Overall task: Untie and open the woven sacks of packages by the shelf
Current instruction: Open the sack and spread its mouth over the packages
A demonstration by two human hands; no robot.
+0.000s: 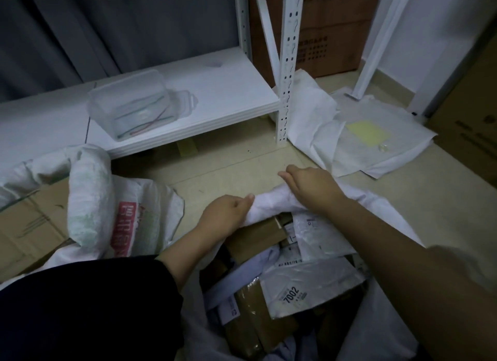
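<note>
A white woven sack (271, 203) lies open on the floor in front of me, its mouth rolled back. Inside show brown boxes (252, 315) and white mailer bags (304, 288) with labels. My left hand (228, 213) grips the rolled rim at its left side. My right hand (312, 186) presses on the same rim further right, fingers pointing left. A second woven sack (113, 204) with red print stands to the left, its top rolled down around a cardboard box (29, 223).
A white metal shelf (215, 92) stands ahead with a clear plastic tub (134, 105) holding thin coloured ties. Flattened white sacks (357, 135) lie on the floor to the right of the shelf post (287, 65). Brown cartons (333, 35) stand behind and at far right.
</note>
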